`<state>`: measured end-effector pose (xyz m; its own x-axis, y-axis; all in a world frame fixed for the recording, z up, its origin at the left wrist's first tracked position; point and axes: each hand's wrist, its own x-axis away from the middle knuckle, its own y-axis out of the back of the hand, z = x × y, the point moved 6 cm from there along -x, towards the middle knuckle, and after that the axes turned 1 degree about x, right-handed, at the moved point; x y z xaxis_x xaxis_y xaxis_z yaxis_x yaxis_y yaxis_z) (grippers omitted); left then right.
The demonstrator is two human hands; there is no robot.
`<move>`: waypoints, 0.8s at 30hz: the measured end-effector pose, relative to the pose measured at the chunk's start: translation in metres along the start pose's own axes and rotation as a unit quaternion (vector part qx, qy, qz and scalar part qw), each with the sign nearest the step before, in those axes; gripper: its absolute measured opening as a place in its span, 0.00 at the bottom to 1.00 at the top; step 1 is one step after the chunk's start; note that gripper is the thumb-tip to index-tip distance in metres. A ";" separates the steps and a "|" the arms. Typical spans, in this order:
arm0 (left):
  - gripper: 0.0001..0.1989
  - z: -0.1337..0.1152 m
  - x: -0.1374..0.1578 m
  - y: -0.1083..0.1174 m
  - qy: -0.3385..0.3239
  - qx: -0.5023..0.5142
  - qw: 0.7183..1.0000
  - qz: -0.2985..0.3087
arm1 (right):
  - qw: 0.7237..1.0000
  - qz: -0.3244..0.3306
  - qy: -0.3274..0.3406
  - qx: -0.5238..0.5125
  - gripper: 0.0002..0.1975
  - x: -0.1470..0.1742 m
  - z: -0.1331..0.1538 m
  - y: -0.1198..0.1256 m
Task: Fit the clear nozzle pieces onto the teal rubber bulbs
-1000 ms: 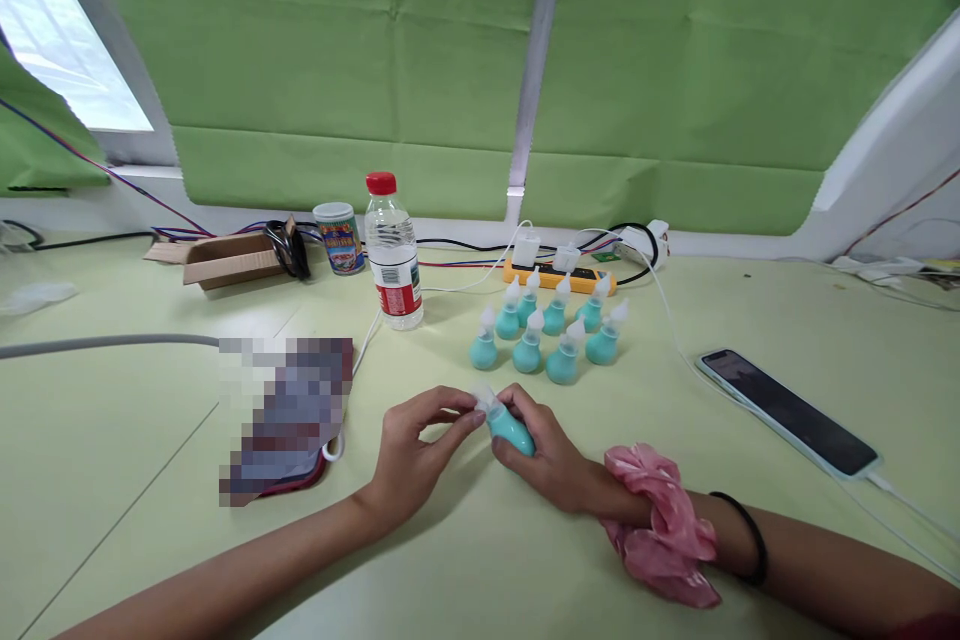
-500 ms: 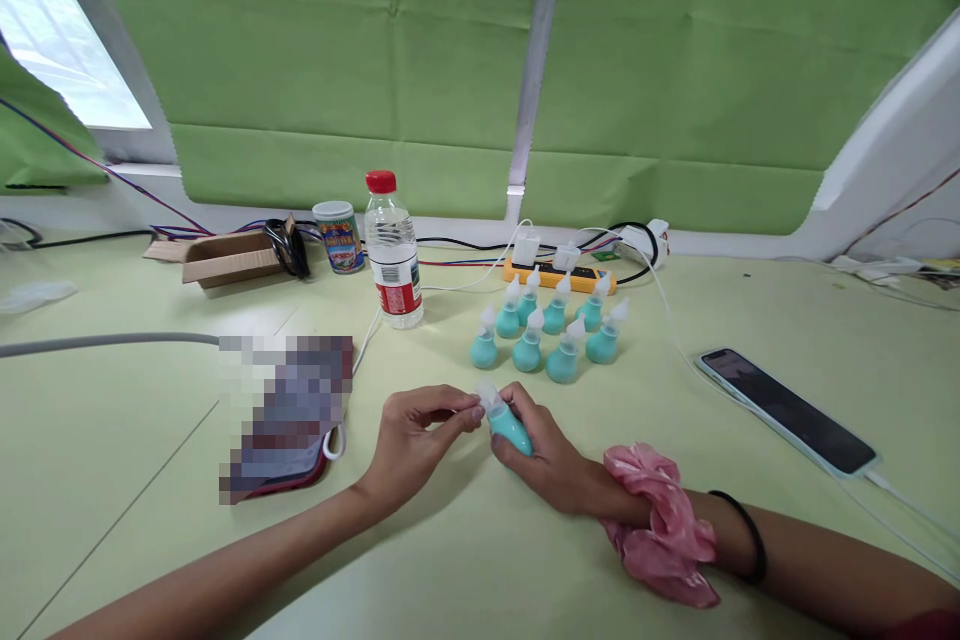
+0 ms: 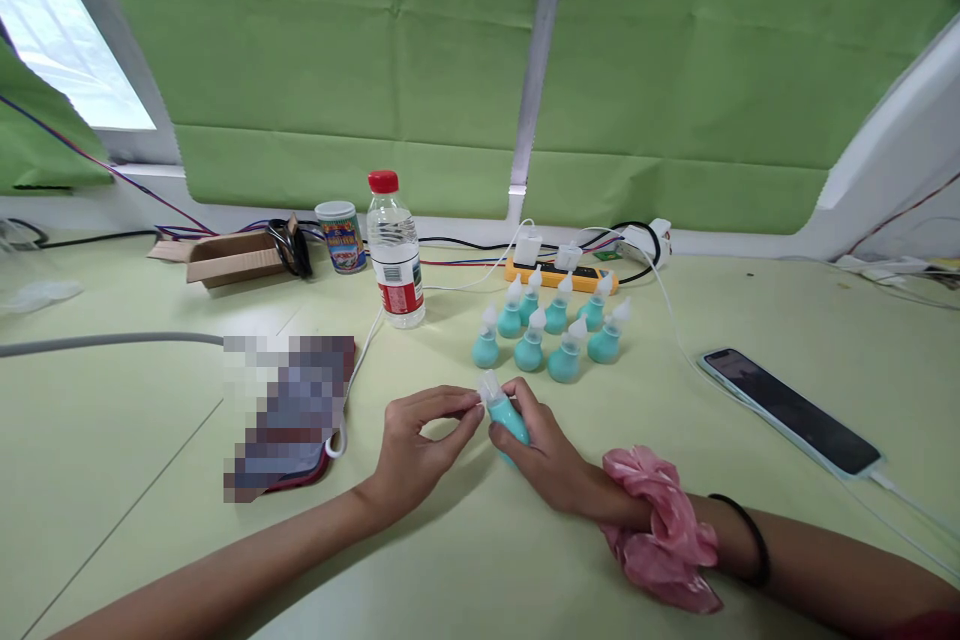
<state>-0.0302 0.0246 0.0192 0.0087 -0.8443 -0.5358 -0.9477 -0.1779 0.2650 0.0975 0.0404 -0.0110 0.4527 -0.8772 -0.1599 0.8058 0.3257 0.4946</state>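
Note:
My right hand (image 3: 544, 455) is wrapped round the teal bulb of a nasal aspirator (image 3: 508, 418), tilted with its clear neck up and to the left. Thumb and forefinger of my left hand (image 3: 420, 445) pinch a small translucent white nozzle piece (image 3: 483, 396) against the neck; the fingertips partly hide it. Beyond my hands stand several more teal nasal aspirators (image 3: 529, 350), upright in a loose cluster with white tips on top.
Behind the cluster lies an orange power strip (image 3: 559, 275) with white chargers. A red-capped water bottle (image 3: 397, 265), a can (image 3: 341, 238) and a cardboard box (image 3: 240, 260) stand back left. One phone (image 3: 791, 410) charges at right; a blurred device (image 3: 300, 415) lies left.
Both hands stay at nearly the same place. The aspirator's neck has tipped slightly more upright, with my left fingers still at it. The view has shifted very slightly.

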 end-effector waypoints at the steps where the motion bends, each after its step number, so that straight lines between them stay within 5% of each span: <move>1: 0.04 -0.002 0.000 0.000 -0.014 -0.008 1.000 0.005 | 1.000 0.001 0.001 0.002 0.05 0.000 0.000 0.000; 12: 0.04 -0.010 -0.003 -0.002 -0.051 -0.072 0.995 0.049 | 1.000 -0.014 0.014 0.004 0.05 0.000 0.003 0.004; 18: 0.02 -0.006 -0.002 -0.002 -0.040 -0.056 0.996 0.049 | 0.993 -0.056 0.051 -0.092 0.05 -0.005 0.002 0.021; 24: 0.03 0.006 -0.004 0.003 0.035 0.014 0.999 0.019 | 0.964 -0.042 -0.017 -0.261 0.08 -0.014 -0.017 0.023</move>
<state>-0.0347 0.0303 0.0171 -0.0063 -0.8841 -0.4672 -0.9565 -0.1310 0.2608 0.1159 0.0662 -0.0116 0.3713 -0.9166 -0.1482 0.9256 0.3780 -0.0186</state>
